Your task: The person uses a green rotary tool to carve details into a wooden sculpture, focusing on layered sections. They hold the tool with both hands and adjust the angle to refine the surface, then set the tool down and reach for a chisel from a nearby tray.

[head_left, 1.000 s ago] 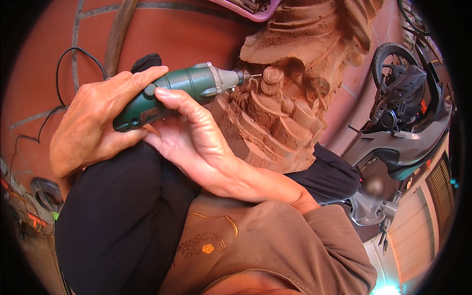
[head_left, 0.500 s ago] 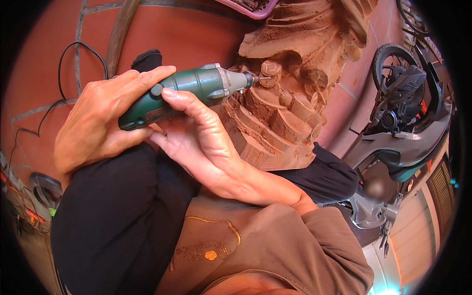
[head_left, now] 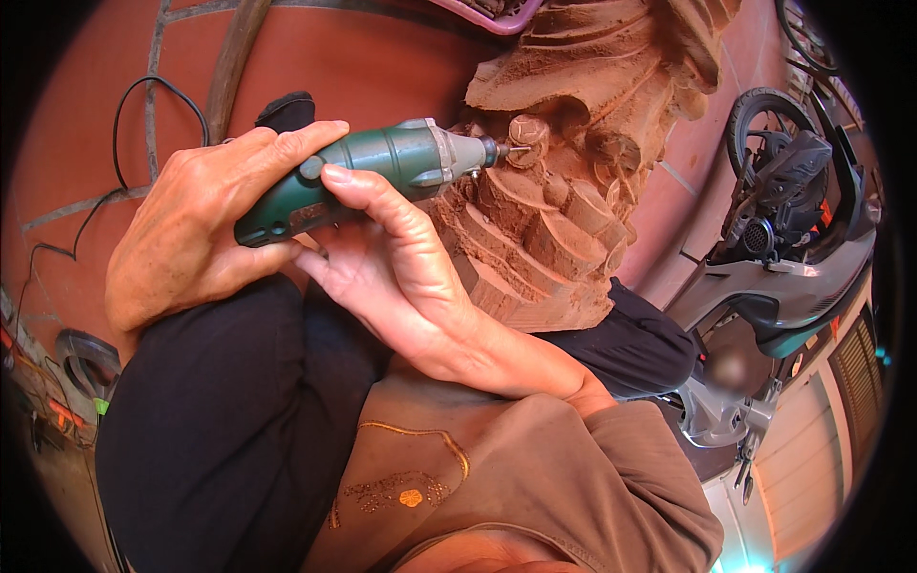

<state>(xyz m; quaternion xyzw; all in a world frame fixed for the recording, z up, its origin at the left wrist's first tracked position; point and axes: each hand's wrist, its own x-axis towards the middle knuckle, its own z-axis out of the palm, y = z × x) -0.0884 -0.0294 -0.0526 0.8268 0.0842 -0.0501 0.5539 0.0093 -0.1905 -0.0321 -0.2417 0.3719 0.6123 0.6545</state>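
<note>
A green die grinder (head_left: pixel 382 162) with a grey nose lies across my two hands, tilted slightly up to the right. My left hand (head_left: pixel 196 224) wraps round its rear end, the thumb underneath. From below, my right hand (head_left: pixel 396 253) grips the body with its thumb on the near side; its other fingers are mostly hidden behind the tool. The thin bit (head_left: pixel 517 149) in the nose reaches a rounded knob on a reddish-brown wood carving (head_left: pixel 544 220). I cannot tell whether the tip touches the wood. Dust coats the carving's folds and ridges.
My dark-trousered knee (head_left: pixel 201 411) rises below my left hand. A black cable (head_left: pixel 119 143) loops over the red tiled floor at left, near a curved wooden pole (head_left: pixel 234 67). A pink basket (head_left: pixel 497 21) stands at the top; a grey motorbike (head_left: pixel 793 258) is at right.
The grinder has shifted very slightly to the right and up, with both hands still round it. The carving appears to have stayed in place.
</note>
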